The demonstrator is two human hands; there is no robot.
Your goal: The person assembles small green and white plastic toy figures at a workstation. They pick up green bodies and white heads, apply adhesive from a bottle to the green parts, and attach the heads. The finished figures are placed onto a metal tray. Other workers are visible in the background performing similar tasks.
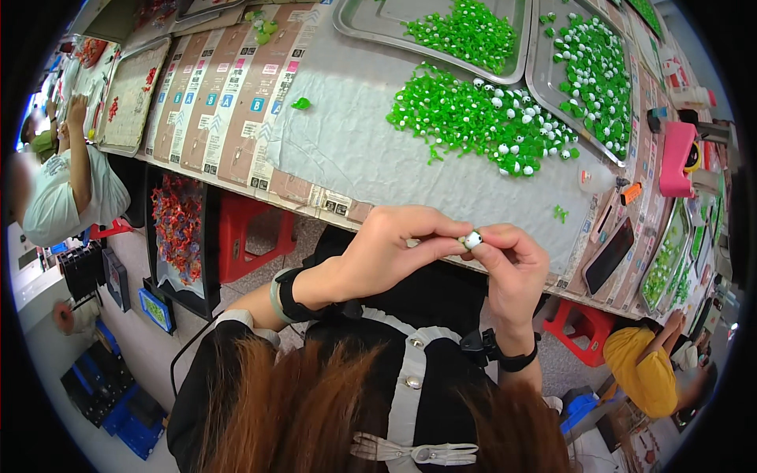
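Observation:
Between my two hands, just over the near edge of the table, is a small white ball-shaped figure piece (473,240) with dark spots and a bit of green beside it. My left hand (398,243) pinches it from the left with thumb and fingertips. From the other side, my right hand (514,270) grips it the same way, fingers curled. Beyond them lies a loose heap of small green pieces (441,114), mixed on its right with white-headed ones (524,130). One small green piece (561,212) lies alone to the right of my hands.
Metal trays (347,25) of green and white pieces stand at the back. A phone (609,256), a clear bottle (597,180) and a pink holder (676,158) sit at the right. Red stools (244,236) are under the table. Other people work at both sides.

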